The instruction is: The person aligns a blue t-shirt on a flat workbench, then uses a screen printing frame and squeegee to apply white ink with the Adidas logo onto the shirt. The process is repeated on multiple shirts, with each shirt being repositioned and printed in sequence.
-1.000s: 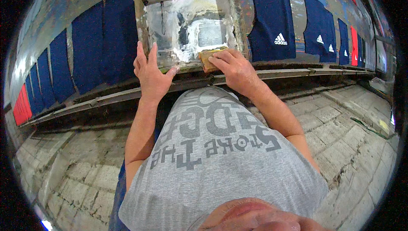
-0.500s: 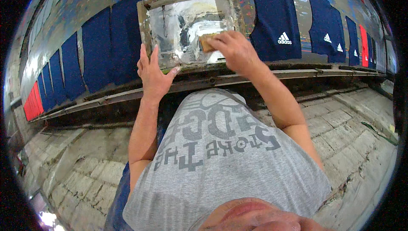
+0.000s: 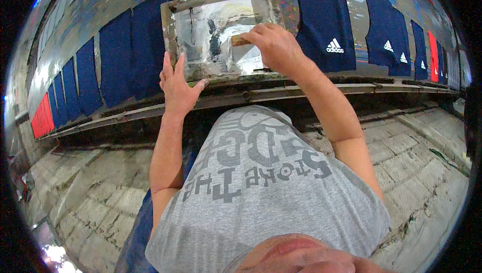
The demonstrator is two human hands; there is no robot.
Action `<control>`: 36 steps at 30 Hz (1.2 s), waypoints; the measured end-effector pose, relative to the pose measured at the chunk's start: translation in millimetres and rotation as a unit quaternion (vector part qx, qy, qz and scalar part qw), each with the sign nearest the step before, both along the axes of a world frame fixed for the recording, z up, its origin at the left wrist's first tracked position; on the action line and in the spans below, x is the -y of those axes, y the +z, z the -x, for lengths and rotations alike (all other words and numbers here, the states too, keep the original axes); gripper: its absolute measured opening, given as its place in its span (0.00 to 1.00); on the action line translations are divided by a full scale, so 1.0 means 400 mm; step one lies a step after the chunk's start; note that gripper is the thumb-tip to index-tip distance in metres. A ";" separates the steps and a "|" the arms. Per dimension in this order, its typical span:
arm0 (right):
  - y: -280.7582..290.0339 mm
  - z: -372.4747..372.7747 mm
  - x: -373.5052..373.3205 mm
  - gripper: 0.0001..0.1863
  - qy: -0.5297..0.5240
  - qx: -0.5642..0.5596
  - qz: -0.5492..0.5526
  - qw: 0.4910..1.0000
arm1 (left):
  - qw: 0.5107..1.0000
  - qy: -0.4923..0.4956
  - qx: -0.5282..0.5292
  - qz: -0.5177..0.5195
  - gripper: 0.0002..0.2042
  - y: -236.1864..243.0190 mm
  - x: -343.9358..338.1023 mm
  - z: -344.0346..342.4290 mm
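Observation:
A screen-printing frame (image 3: 168, 28) lies on the long table, its mesh smeared with white ink (image 3: 249, 61) and dark streaks. My right hand (image 3: 279, 49) is closed around a wooden-handled squeegee (image 3: 239, 40), held over the right half of the mesh. The squeegee's lower edge is hard to make out. At the frame's near left corner rests my left hand (image 3: 177, 88), fingers spread and thumb stretched along the near side. Right of the frame lies a navy fabric piece (image 3: 324, 22) with a white printed logo.
More navy fabric panels (image 3: 114, 57) lie in a row to the left, ending in red pieces (image 3: 42, 117). Smaller printed navy pieces (image 3: 384, 34) and a red strip (image 3: 432, 54) lie farther right. A rail (image 3: 311, 89) runs along the table's near edge, above a paved floor (image 3: 401, 162).
My right hand has moved the squeegee a little away from me and slightly left over the mesh. The left hand stays at the frame's corner.

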State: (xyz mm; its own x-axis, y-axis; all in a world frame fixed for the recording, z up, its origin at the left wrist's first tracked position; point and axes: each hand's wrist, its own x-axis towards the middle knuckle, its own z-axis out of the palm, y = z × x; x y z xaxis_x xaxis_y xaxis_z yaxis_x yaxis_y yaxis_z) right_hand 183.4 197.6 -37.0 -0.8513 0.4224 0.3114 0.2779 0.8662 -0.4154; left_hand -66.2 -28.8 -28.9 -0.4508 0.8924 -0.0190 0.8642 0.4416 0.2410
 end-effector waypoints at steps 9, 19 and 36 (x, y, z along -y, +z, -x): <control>0.006 -0.102 0.143 0.20 0.062 0.001 0.036 0.997 | 1.000 0.010 0.010 0.007 0.52 0.005 -0.002 -0.019; -0.001 0.002 -0.005 0.18 -0.021 -0.039 0.020 0.999 | 1.000 -0.002 -0.007 -0.008 0.52 0.021 0.025 -0.033; 0.028 -0.079 -0.133 0.17 -0.013 0.068 0.093 0.993 | 0.992 -0.122 0.032 0.020 0.42 0.068 -0.073 0.051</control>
